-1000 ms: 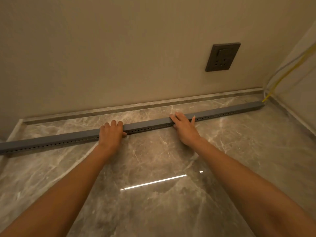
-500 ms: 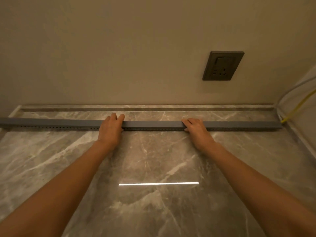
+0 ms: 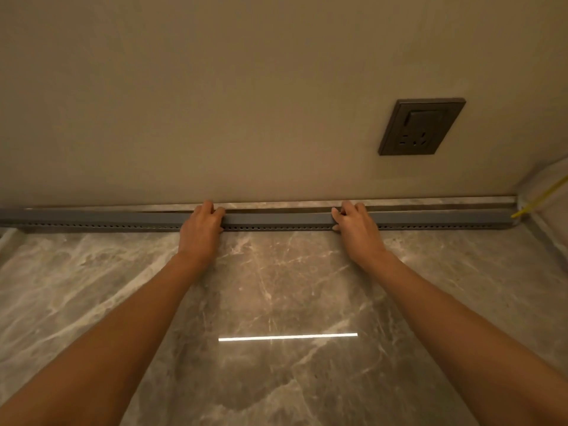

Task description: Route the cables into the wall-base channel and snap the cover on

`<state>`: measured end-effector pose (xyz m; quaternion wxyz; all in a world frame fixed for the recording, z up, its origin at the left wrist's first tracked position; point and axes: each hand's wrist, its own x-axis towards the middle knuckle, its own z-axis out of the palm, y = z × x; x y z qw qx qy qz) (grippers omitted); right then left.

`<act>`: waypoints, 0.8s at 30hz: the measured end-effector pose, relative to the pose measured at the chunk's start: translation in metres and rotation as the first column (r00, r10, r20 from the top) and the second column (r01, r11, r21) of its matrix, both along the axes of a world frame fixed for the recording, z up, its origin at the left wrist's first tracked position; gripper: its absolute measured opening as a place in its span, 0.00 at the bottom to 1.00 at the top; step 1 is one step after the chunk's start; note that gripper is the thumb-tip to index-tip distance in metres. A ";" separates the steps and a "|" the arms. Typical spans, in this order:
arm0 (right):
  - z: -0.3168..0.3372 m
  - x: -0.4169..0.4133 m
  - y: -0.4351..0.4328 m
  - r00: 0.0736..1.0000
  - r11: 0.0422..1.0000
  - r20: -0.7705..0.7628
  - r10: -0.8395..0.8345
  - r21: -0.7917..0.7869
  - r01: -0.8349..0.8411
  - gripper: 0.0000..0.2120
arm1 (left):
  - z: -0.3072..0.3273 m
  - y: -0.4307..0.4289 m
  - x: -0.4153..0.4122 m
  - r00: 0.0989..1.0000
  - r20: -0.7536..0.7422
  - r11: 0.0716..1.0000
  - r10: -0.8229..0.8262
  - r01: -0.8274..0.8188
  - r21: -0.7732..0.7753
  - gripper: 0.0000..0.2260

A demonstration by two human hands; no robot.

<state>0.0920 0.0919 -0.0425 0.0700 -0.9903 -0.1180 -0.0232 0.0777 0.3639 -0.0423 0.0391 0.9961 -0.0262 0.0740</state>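
Observation:
A long grey cable channel [image 3: 276, 221] with a row of small holes along its front lies on the marble floor, close to the wall base and parallel to it. My left hand [image 3: 201, 229] grips it left of centre, fingers curled over its top. My right hand [image 3: 356, 227] grips it right of centre in the same way. A yellow cable [image 3: 541, 198] and a white cable [image 3: 534, 176] come down the right-hand wall and meet the channel's right end. Whether a cover sits on the channel I cannot tell.
A dark wall socket [image 3: 421, 127] sits on the beige wall above the channel's right part. A marble skirting strip [image 3: 430, 202] runs along the wall base. The glossy marble floor [image 3: 276, 287] reflects a strip light [image 3: 287, 337] between my forearms.
The channel was angled and away from the wall; both hands have pushed it forward until it lies straight and near the skirting. My view has moved closer to the wall.

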 end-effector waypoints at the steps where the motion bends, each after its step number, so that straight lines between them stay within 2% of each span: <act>1: 0.001 0.002 0.002 1.000 1.000 0.005 -0.008 -0.012 0.009 0.14 | 0.001 0.001 0.004 1.000 -0.003 1.000 -0.009 0.009 0.016 0.08; 5: 0.004 0.013 0.013 0.999 0.999 0.007 -0.034 -0.038 0.034 0.12 | 0.004 0.010 0.012 1.000 -0.002 0.998 -0.023 0.023 0.054 0.07; 7: 0.001 0.015 0.017 0.998 0.999 0.056 -0.008 -0.042 0.010 0.10 | 0.003 0.013 0.015 0.999 -0.010 0.996 -0.037 0.038 0.078 0.07; 10: -0.008 0.016 0.014 0.994 0.999 0.106 -0.006 -0.035 0.010 0.15 | 0.002 0.013 0.015 0.999 -0.009 0.994 -0.044 0.044 0.098 0.06; 14: -0.004 0.018 0.016 0.998 1.000 0.064 -0.005 -0.026 0.007 0.09 | -0.003 0.013 0.018 1.000 -0.024 0.990 -0.017 0.020 0.142 0.07; 18: 0.011 0.020 0.024 1.000 0.991 -0.002 -0.030 -0.132 0.029 0.10 | 0.003 0.000 0.015 0.997 -0.074 0.980 0.027 -0.012 0.196 0.07; 21: 0.026 0.017 0.037 0.995 0.988 -0.047 -0.088 -0.132 0.081 0.12 | 0.014 -0.009 0.016 0.986 -0.129 0.970 0.110 -0.079 0.230 0.10; 24: 0.025 0.009 0.044 0.993 0.988 -0.074 -0.094 -0.132 0.084 0.13 | 0.026 -0.020 0.013 0.983 -0.145 0.978 0.114 -0.085 0.193 0.11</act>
